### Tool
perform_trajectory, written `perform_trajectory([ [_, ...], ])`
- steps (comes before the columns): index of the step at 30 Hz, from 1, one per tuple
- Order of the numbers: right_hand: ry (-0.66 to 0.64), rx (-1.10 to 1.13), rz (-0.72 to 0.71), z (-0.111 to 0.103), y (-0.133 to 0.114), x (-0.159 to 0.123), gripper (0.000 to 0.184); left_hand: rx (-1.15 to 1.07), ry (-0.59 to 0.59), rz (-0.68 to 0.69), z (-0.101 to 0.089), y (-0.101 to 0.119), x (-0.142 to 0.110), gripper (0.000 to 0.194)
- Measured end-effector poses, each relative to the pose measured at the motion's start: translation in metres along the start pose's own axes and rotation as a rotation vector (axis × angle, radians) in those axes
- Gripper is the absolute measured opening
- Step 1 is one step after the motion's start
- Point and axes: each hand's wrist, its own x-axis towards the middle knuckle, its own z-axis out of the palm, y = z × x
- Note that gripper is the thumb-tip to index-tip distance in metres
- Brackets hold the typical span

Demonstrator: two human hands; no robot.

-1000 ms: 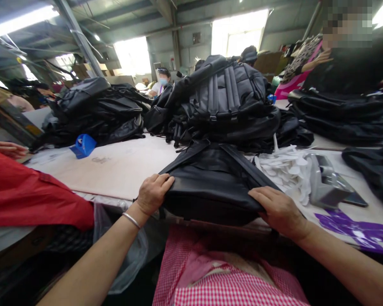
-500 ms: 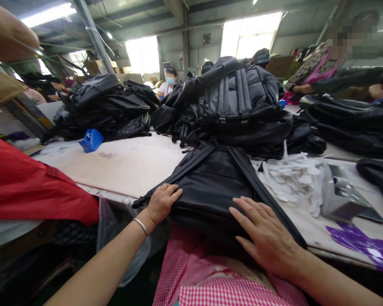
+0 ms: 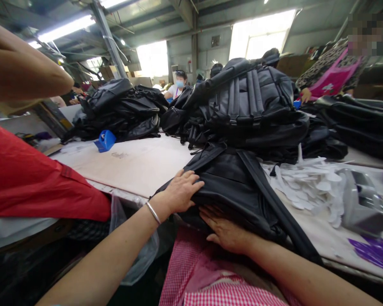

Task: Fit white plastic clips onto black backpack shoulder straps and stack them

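Note:
A black backpack (image 3: 232, 182) lies on the table edge in front of me, its two shoulder straps facing up. My left hand (image 3: 182, 190) rests on its left side, fingers stretched over the black material. Lower down, my right hand (image 3: 225, 229) is slipped against the near side of the bag, under a fold. Its fingertips are partly hidden in shadow, but the visible fingers are extended. Neither hand grips anything that I can see.
Big piles of black backpacks (image 3: 258, 97) stand behind. White strips (image 3: 312, 182) lie at the right beside a grey tape dispenser (image 3: 367, 204) and purple plastic (image 3: 375, 253). A blue object (image 3: 105, 141) sits at the left. A co-worker's arm (image 3: 25, 63) and red apron (image 3: 35, 178) are close on my left.
My right hand has come down from above the bag and moved left against its near side. My left hand has shifted right over the bag. The co-worker's arm at the left reaches further in.

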Motion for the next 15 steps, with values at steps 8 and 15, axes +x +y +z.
perform_trajectory([
  [8,0.003,0.018,-0.063,0.0,-0.026,-0.001,0.073,-0.037,-0.17,0.134,0.013,0.026,0.033,0.017],
  [15,0.036,0.086,-0.02,0.009,-0.032,0.057,0.072,-0.062,-0.147,0.139,0.021,0.023,0.023,0.016],
])
